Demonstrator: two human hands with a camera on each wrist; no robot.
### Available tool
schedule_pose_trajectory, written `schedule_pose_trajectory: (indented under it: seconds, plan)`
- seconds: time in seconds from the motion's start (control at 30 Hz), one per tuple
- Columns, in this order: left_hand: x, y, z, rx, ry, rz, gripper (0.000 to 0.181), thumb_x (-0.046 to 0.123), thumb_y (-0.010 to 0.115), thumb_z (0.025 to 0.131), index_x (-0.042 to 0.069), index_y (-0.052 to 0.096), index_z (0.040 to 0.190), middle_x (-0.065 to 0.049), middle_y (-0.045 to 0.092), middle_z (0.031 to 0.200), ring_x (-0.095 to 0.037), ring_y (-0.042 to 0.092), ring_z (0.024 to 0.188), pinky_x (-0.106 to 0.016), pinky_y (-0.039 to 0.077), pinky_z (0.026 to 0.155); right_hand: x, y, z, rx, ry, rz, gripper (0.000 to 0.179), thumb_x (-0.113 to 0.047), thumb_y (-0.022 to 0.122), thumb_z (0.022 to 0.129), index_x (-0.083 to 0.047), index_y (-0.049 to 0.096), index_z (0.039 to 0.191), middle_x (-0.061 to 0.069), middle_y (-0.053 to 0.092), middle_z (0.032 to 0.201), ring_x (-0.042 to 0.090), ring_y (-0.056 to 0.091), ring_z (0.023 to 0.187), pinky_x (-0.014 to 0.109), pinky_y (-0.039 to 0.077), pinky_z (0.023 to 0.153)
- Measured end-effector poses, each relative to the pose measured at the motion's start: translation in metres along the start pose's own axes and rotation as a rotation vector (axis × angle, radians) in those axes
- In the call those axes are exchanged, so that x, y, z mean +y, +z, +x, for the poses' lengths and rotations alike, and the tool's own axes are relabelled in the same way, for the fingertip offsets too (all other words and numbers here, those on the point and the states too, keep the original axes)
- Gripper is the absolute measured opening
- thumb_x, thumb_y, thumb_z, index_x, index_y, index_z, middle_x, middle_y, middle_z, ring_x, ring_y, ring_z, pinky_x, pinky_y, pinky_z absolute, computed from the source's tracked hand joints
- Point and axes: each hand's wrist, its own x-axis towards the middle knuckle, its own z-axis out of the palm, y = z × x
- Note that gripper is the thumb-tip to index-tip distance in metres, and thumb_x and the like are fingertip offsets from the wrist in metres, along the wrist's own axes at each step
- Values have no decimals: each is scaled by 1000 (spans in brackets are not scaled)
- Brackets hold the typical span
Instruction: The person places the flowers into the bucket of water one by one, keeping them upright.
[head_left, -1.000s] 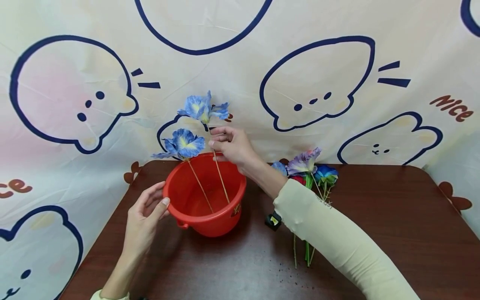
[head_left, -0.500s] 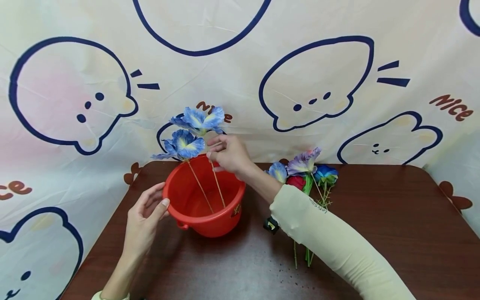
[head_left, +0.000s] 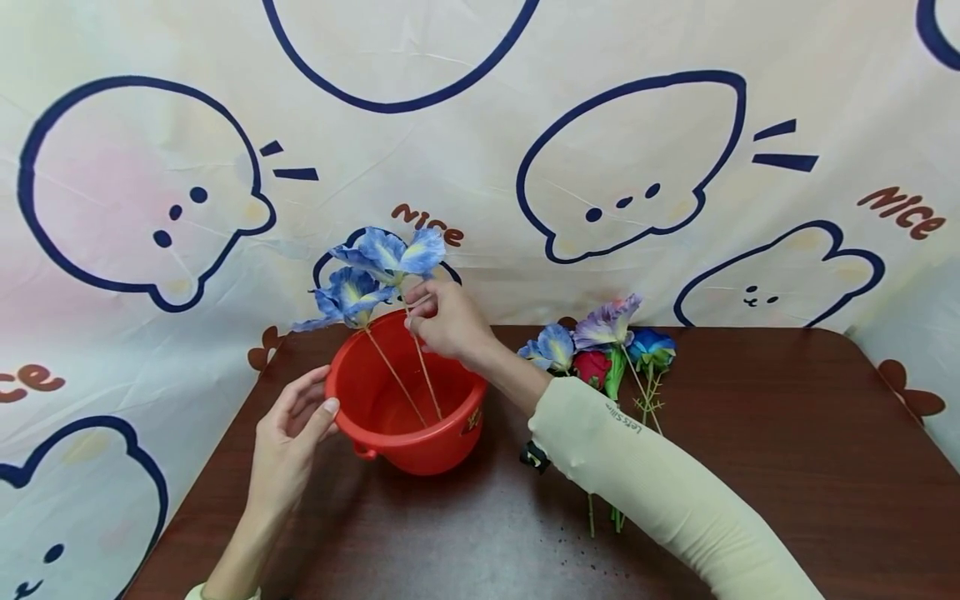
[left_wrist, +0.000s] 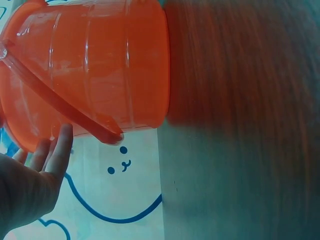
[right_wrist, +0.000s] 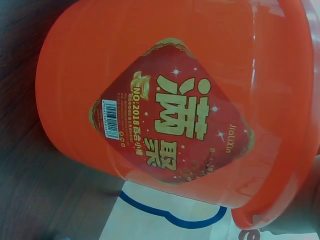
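Observation:
A red plastic bucket (head_left: pixel 420 446) stands on the brown table, leaning two blue artificial flowers on long stems against its inside. My left hand (head_left: pixel 288 433) touches the bucket's left rim with thumb and fingertips; in the left wrist view its fingers (left_wrist: pixel 61 150) lie fairly straight against the outer wall, near the bucket's handle (left_wrist: pixel 60 102). With thumb and fingers, my right hand (head_left: pixel 450 323) pinches the stem of the upper blue flower (head_left: pixel 393 254) just under its bloom. That stem's lower end is inside the bucket. The other blue flower (head_left: pixel 351 296) stands close beside it, their petals overlapping in this view.
Right of the bucket lie more artificial flowers: a blue one (head_left: pixel 553 346), a purple one (head_left: pixel 606 323), a red rose (head_left: pixel 592 367) and a blue rose (head_left: pixel 652 348). My right sleeve hides part of their stems and a small black object (head_left: pixel 534 457). Dark crumbs (head_left: pixel 585 558) lie in front.
My right hand has moved down and left, lowering the upper flower into the bucket. The other flower has tilted slightly left. My left hand stays at the rim.

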Motion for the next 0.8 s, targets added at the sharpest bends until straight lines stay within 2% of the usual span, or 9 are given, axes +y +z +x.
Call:
schedule_pose_trajectory:
  seconds: [0.13, 0.2, 0.4, 0.8]
  plan:
    - [0, 1, 0, -6, 5, -2, 51, 14, 68, 106, 10, 54, 154, 6, 70, 129, -4, 76, 108, -20, 64, 84, -1, -3, -4, -28, 43, -1, 37, -10, 73, 102, -4, 63, 137, 16, 72, 122, 36, 76, 113, 45, 68, 88]
    - [0, 2, 0, -7, 12, -6, 50, 13, 68, 106, 10, 55, 154, 5, 70, 128, -5, 76, 108, -20, 65, 84, -2, -6, -7, -44, 63, 7, 41, -11, 74, 101, -4, 61, 139, 16, 71, 124, 37, 75, 116, 47, 68, 89]
    - [0, 2, 1, -8, 18, -6, 50, 13, 68, 106, 10, 55, 154, 4, 70, 129, -5, 76, 108, -20, 65, 83, -2, -11, -16, -64, 72, 33, 44, -10, 73, 102, -6, 60, 143, 15, 71, 120, 38, 76, 117, 38, 69, 80]
    - [-2, 1, 0, 7, 2, 3, 51, 14, 69, 105, 10, 54, 154, 6, 69, 129, -4, 76, 108, -20, 64, 83, 1, -23, -28, -31, 70, 76, 41, -11, 76, 100, -11, 65, 139, 14, 72, 122, 31, 78, 108, 39, 69, 76]
